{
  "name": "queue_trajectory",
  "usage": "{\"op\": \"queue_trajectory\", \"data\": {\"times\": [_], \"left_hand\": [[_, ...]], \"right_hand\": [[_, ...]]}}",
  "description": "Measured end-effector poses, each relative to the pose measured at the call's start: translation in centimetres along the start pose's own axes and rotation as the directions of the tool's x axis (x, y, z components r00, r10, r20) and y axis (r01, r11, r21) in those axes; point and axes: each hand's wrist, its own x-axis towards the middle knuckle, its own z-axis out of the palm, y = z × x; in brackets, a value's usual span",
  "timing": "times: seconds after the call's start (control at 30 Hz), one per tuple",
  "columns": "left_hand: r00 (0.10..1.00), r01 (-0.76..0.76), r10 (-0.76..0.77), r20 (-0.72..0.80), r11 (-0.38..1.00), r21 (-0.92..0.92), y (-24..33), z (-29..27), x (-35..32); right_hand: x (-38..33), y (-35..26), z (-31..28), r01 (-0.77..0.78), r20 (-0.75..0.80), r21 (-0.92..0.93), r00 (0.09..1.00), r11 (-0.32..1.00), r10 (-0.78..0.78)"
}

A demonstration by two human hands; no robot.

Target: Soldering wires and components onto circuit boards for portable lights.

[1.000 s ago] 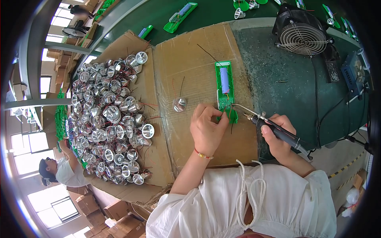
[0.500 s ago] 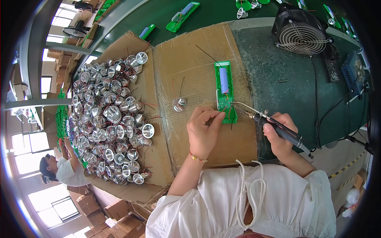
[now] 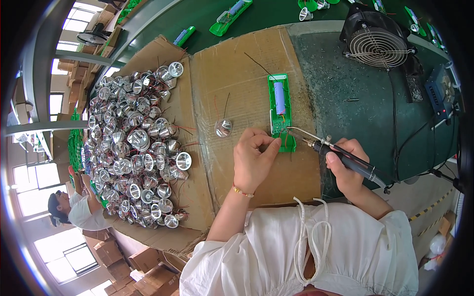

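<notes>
A green plastic housing (image 3: 288, 145) lies lengthwise on the cardboard, holding a purple cylindrical battery (image 3: 280, 98) and a small green circuit board (image 3: 280, 126). At its near end, my left hand (image 3: 254, 160) is closed in a pinch on a thin red wire by the board. My right hand (image 3: 348, 167) grips a black soldering iron (image 3: 345, 161) with a thin curved metal tube along it. The tube's end reaches the board's right side; exact contact is too small to tell. One loose silver reflector (image 3: 223, 128) with two wires sits left of the housing.
A large heap of silver reflectors (image 3: 140, 140) with wires fills the cardboard (image 3: 212, 167) at left. Across the green bench stand a black fan (image 3: 379, 47) and a blue box unit (image 3: 438, 91). More green housings (image 3: 229, 18) lie at the far side. Another person (image 3: 81, 212) is at left.
The soldering iron has shifted slightly left toward the board. My left hand keeps its pinch in nearly the same place. The whole view has moved a little.
</notes>
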Motion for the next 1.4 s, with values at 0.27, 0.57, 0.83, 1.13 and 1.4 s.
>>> {"op": "queue_trajectory", "data": {"times": [0.27,0.57,0.83,1.13,1.4], "left_hand": [[1.000,-0.006,0.005,-0.012,1.000,-0.022,0.0,0.3,0.1],[1.000,-0.013,0.013,-0.018,1.000,0.001,-0.1,0.2,0.1],[1.000,0.009,-0.009,-0.014,1.000,0.015,0.0,0.2,0.1],[0.991,0.128,-0.129,-0.018,0.990,-0.067,0.4,0.2,0.4],[0.987,0.138,-0.137,0.083,0.990,-0.012,0.1,-0.6,1.4]], "right_hand": [[0.1,0.0,0.1,0.006,0.023,-0.014,1.000,1.000,-0.006],[0.1,-0.4,-0.3,0.051,-0.010,-0.050,0.999,0.997,-0.051],[-0.2,0.2,-0.1,-0.043,-0.023,0.001,0.999,0.999,0.043],[0.5,0.2,0.7,-0.097,-0.012,0.064,0.995,0.993,0.098],[0.9,0.0,1.0,-0.188,0.003,0.117,0.982,0.975,0.189]]}}
